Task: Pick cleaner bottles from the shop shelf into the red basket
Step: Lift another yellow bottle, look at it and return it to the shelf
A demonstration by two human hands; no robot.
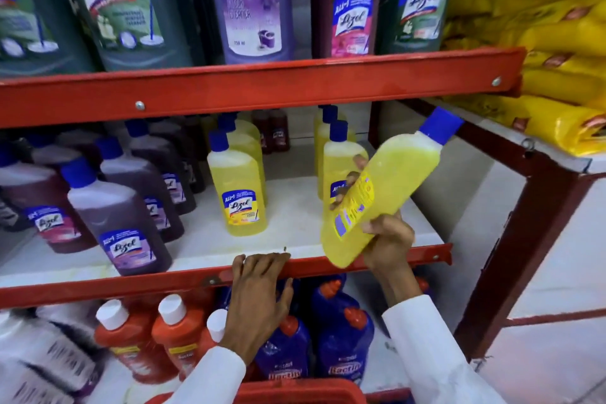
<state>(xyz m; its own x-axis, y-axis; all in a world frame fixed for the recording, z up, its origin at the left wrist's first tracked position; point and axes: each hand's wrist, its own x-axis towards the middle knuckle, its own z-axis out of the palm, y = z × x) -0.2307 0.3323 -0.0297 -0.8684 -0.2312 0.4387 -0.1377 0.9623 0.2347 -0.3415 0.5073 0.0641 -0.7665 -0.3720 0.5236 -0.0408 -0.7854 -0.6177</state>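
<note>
Head view: right hand (387,239) grips a tilted yellow Lizol bottle (377,193); left hand (259,292) rests open on the shelf rail (131,285); red basket (295,393), near, not yet reached.

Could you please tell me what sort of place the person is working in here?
Most likely a small shop's cleaning-products aisle: red metal shelves hold rows of identical labelled cleaner bottles, yellow packets are stacked alongside, and a red basket waits below.

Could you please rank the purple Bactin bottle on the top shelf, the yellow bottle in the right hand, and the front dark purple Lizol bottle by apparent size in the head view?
1. Purple Bactin bottle, though cropped.
2. Yellow bottle, nearer the camera.
3. Dark purple Lizol bottle.
</note>
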